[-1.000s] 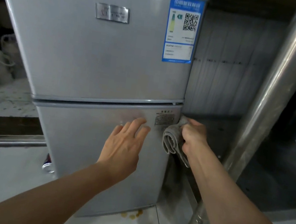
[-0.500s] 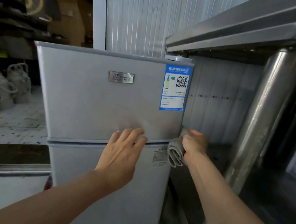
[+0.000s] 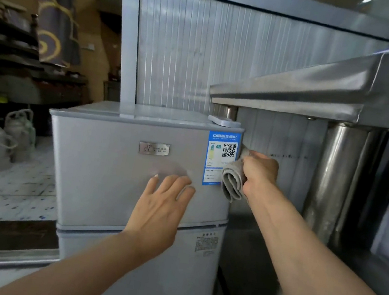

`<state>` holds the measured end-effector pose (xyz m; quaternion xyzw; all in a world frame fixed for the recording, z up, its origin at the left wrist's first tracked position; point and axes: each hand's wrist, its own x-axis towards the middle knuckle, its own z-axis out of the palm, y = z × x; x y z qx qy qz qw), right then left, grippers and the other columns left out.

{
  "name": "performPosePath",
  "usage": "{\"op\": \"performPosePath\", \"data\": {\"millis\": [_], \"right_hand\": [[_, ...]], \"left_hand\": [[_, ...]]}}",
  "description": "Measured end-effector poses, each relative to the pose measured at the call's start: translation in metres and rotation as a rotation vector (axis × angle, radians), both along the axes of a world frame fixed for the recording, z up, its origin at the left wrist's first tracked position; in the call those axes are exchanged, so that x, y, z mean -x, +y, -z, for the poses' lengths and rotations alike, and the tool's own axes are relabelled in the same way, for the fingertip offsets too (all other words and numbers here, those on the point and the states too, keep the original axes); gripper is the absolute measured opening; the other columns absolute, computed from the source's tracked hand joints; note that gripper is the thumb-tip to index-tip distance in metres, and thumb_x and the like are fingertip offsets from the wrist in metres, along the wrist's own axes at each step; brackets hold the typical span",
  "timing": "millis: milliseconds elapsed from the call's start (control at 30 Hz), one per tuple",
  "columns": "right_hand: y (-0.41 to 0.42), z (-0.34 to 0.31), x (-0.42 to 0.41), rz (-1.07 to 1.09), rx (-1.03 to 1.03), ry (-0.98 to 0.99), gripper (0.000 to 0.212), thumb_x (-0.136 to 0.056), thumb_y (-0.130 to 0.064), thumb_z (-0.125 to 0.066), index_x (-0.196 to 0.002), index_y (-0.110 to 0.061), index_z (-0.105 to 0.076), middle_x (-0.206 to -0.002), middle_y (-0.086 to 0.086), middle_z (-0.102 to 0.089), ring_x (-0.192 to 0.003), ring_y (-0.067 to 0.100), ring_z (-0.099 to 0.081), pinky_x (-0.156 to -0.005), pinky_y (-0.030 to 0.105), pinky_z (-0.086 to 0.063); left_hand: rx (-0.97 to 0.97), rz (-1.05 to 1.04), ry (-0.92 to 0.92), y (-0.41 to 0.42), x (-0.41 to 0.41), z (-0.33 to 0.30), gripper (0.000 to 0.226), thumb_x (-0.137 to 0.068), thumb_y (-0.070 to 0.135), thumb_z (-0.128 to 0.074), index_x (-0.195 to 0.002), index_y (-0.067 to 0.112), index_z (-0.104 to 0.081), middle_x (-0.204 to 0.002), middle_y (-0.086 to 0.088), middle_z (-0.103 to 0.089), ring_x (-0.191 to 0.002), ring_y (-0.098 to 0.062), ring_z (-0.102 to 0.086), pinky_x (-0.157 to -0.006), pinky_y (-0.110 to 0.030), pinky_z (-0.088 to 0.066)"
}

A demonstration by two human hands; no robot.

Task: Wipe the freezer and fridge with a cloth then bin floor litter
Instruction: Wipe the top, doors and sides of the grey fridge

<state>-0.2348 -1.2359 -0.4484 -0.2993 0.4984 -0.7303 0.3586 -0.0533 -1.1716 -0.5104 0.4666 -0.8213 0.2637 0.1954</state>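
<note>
A small silver two-door fridge stands in front of me, its freezer door [image 3: 108, 172] above the fridge door [image 3: 142, 279]. A blue energy label [image 3: 218, 151] is stuck at the freezer door's top right. My right hand [image 3: 259, 176] grips a folded grey cloth [image 3: 232, 182] and holds it against the freezer's right edge, over the label's lower corner. With straight fingers, my left hand [image 3: 161, 208] lies flat on the front of the freezer door, left of the cloth.
A steel table [image 3: 324, 94] with a thick round leg [image 3: 332, 184] stands close on the right. A corrugated metal panel [image 3: 203, 54] rises behind the fridge. Thermos jugs [image 3: 12, 133] stand on the tiled floor at the left.
Both hands have risen from the fridge door to the freezer door. The cloth went up the right edge to the blue label. My view tilted upward, so the floor litter is out of sight.
</note>
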Motion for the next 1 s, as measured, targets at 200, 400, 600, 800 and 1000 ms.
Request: {"op": "performPosePath", "data": {"millis": [200, 400, 600, 800, 1000], "right_hand": [[0.003, -0.027, -0.012, 0.108, 0.073, 0.015, 0.017, -0.092, -0.009, -0.053, -0.081, -0.020, -0.061, -0.077, 0.003, -0.067, -0.059, 0.014, -0.068, -0.049, 0.022, -0.052], [0.017, -0.022, -0.032, 0.254, 0.136, 0.394, 0.030, -0.093, -0.005, -0.051, -0.121, -0.017, -0.054, -0.115, 0.008, -0.057, -0.101, 0.023, -0.063, -0.079, 0.038, -0.057], [0.021, -0.024, -0.050, 0.492, 0.166, 0.906, 0.049, -0.085, 0.007, -0.054, -0.129, -0.015, -0.051, -0.133, 0.008, -0.043, -0.117, 0.026, -0.045, -0.096, 0.035, -0.045], [0.027, -0.019, -0.063, 0.518, 0.125, 1.104, 0.054, -0.081, 0.006, -0.056, -0.130, -0.015, -0.049, -0.137, 0.010, -0.039, -0.123, 0.031, -0.040, -0.103, 0.040, -0.038], [0.036, -0.018, -0.095, 0.514, 0.182, 1.157, 0.048, -0.083, 0.005, -0.051, -0.126, -0.014, -0.054, -0.133, 0.010, -0.043, -0.114, 0.030, -0.044, -0.095, 0.035, -0.036]], "left_hand": [[0.004, -0.010, -0.016, 0.003, -0.008, -0.015, 0.070, -0.065, 0.007, -0.058, -0.133, 0.018, -0.040, -0.141, 0.000, -0.037, -0.130, -0.022, -0.034, -0.112, -0.044, -0.017], [0.019, -0.006, 0.033, 0.006, -0.017, -0.027, 0.067, -0.068, 0.006, -0.056, -0.133, 0.018, -0.041, -0.143, -0.001, -0.036, -0.131, -0.023, -0.034, -0.111, -0.042, -0.023], [0.043, -0.015, 0.052, 0.012, -0.034, -0.042, 0.069, -0.044, 0.008, -0.073, -0.112, 0.014, -0.062, -0.124, -0.005, -0.059, -0.108, -0.025, -0.060, -0.090, -0.040, -0.047], [0.035, -0.039, 0.045, 0.015, -0.050, -0.043, 0.067, -0.054, 0.005, -0.067, -0.120, 0.013, -0.055, -0.134, -0.006, -0.051, -0.113, -0.028, -0.055, -0.095, -0.041, -0.043], [0.037, -0.051, 0.089, 0.018, -0.070, -0.042, 0.066, -0.059, 0.004, -0.064, -0.123, 0.014, -0.052, -0.140, -0.006, -0.044, -0.118, -0.027, -0.050, -0.099, -0.041, -0.040]]}}
